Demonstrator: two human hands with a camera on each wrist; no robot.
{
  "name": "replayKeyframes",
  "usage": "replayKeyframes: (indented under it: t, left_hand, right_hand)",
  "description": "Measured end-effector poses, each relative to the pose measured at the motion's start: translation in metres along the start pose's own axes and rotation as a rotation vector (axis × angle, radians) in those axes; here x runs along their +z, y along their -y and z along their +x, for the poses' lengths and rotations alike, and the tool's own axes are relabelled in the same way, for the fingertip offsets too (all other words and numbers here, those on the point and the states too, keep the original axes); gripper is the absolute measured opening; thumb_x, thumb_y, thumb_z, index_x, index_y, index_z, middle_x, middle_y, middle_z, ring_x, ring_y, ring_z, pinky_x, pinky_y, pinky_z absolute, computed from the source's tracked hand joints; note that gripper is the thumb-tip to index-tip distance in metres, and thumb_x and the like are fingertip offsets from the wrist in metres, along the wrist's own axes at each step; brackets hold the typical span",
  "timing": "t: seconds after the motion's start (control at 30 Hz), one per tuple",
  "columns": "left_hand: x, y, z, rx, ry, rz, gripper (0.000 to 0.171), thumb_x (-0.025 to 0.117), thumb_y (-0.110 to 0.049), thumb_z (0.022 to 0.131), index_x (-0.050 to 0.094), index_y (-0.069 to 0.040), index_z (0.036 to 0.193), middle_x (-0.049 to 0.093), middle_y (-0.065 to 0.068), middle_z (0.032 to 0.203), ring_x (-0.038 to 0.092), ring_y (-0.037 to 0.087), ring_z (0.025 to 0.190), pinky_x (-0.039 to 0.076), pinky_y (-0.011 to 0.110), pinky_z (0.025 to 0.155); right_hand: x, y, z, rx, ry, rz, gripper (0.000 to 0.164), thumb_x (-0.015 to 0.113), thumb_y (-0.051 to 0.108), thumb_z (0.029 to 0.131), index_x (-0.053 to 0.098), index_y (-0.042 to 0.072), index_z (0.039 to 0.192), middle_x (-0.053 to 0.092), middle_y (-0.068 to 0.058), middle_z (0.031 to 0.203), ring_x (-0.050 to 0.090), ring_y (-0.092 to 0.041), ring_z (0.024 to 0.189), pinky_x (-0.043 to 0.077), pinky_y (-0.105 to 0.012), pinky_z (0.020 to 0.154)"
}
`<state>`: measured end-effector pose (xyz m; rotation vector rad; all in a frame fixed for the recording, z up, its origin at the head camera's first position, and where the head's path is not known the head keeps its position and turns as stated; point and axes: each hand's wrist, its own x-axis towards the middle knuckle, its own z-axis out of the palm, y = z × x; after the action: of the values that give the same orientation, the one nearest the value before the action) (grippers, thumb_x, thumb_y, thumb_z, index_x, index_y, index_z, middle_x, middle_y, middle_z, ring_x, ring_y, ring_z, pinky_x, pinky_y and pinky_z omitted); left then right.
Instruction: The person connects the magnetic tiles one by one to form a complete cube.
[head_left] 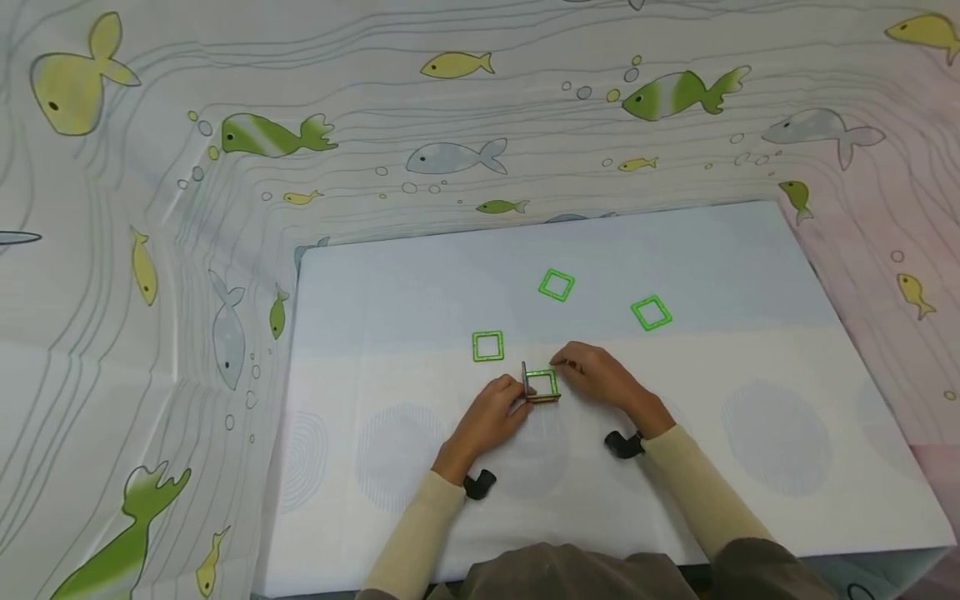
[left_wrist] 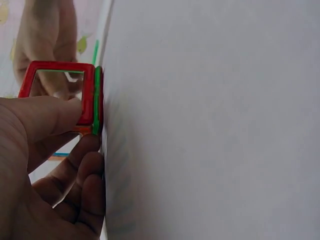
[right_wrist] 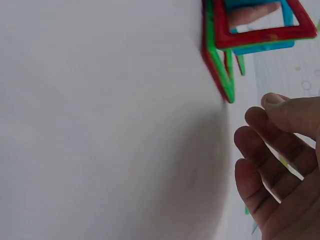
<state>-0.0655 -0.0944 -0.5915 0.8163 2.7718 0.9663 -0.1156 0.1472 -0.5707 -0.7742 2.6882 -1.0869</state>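
Several square magnetic tiles form a small open-sided structure on the table. A green tile (head_left: 554, 383) lies flat, with a red tile (left_wrist: 89, 92) standing on its near edge and a blue tile (right_wrist: 265, 48) upright on its left edge. My left hand (head_left: 491, 417) pinches the structure at its near left corner, with the thumb across the red tile and a fingertip showing inside the frame. Just beyond the far right corner is my right hand (head_left: 600, 379), its fingers loosely bent and apart from the tiles, holding nothing.
Three loose green square tiles lie beyond the hands: one at left (head_left: 488, 359), one farther back (head_left: 557, 271), one at right (head_left: 651, 327). The white table (head_left: 420, 292) ends at a fish-patterned cloth (head_left: 360, 187) behind and at the sides.
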Motion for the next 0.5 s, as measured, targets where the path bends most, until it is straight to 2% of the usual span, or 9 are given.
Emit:
replayKeyframes:
  t: [0.27,0.5]
  left_hand:
    - [-0.004,-0.002,-0.006,-0.048,0.027,-0.006,0.015,0.068,-0.019,0.096,0.068,-0.011,0.108,0.060,-0.002,0.100,0.050,0.005,0.079,0.045,0.019,0.068]
    - [-0.005,-0.004,-0.012,-0.051,0.026,-0.028,0.014,0.069,-0.017,0.095,0.068,-0.011,0.107,0.060,-0.003,0.100,0.051,0.006,0.080,0.046,0.019,0.069]
  right_hand:
    - [-0.005,0.013,0.044,-0.007,0.096,-0.038,0.014,0.065,0.012,0.097,0.073,0.006,0.108,0.072,-0.004,0.101,0.065,-0.015,0.089,0.054,-0.033,0.079]
    - [0.000,0.020,0.077,-0.004,0.184,-0.041,0.016,0.065,0.014,0.098,0.072,0.005,0.109,0.071,-0.005,0.103,0.064,-0.015,0.091,0.053,-0.033,0.082]
